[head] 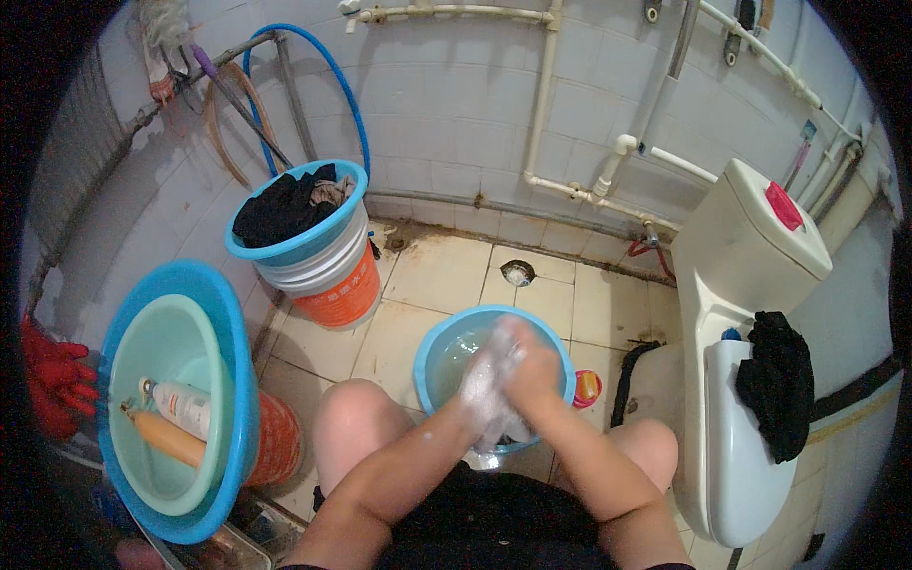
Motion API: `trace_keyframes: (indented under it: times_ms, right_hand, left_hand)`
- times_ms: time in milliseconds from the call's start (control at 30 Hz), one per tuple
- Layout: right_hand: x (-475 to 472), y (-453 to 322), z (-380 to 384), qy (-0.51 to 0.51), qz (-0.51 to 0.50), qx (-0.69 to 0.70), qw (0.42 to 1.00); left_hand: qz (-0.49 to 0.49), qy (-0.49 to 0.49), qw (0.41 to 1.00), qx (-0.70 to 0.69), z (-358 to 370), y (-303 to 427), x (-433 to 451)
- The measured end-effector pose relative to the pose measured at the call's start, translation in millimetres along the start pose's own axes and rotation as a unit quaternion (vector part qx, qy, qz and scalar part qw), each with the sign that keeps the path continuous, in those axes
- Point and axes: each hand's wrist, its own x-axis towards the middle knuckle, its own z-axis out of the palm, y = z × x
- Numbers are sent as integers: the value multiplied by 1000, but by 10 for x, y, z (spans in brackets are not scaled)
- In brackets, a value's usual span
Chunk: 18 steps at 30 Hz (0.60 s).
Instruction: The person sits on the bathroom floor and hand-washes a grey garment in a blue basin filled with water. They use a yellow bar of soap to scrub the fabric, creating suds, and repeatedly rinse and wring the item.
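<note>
A light-blue plastic basin [426, 356] of cloudy water stands on the tiled floor between my knees. Over it, my left hand [476, 381] and my right hand [533, 367] press together around a foam-covered cloth [499, 417]. Thick white suds coat my left hand, and its fingers are largely hidden. Motion blurs the fingers of both hands, and the cloth's colour is masked by lather. Just right of the basin, an orange bar of soap [588, 388] lies in a small red dish [596, 401].
Dark clothes [281, 206] fill a blue basin [239, 249] on a white bucket [281, 278]. At left, nested basins [214, 342] hold bottles [182, 407]. A toilet [723, 399] stands right, with a black garment [780, 385] on its lid. Beyond is a floor drain [518, 273].
</note>
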Motion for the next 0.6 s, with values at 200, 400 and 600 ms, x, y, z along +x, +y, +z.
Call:
trace_keyframes:
  times_ms: [200,400,600]
  right_hand:
    - [428,937,-99,133,225,412,873]
    - [194,574,-10,40,296,516,803]
    - [203,355,-34,12,213,370,904]
  left_hand:
    - [-71,-94,989,-89,123,200,-61]
    - [-36,-83,990,-112,-95,183,134]
    - [37,-72,993,-88,-113,161,146]
